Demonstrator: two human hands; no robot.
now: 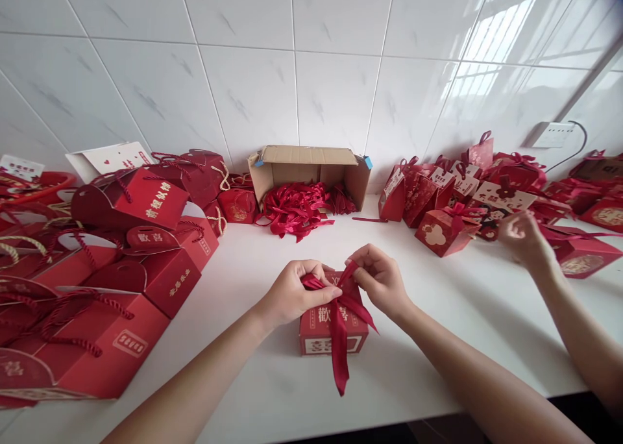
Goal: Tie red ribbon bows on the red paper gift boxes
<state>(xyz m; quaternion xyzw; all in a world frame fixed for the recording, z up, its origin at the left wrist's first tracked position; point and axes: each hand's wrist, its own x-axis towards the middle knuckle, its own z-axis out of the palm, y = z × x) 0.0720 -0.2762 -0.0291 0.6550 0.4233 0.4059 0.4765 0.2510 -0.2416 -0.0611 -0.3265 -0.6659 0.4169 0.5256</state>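
A small red gift box (311, 327) with pale lettering stands on the white table in front of me. Across its top lies a dark red satin ribbon (340, 350), one long tail hanging down the front face and a shorter one slanting to the right. My left hand (304, 291) pinches the ribbon over the box top, thumb pointing right. Just to the right, my right hand (379, 278) holds a raised loop of the same ribbon between thumb and fingers. The fingers hide part of the knot area and the back of the lid.
An open cardboard box (311, 155) spilling loose red ribbons (296, 207) stands by the tiled wall. Red handled boxes (146, 282) are stacked at left, ribbon-tied boxes (445, 230) at right. Another person's hand (528, 239) reaches in among the right-hand boxes.
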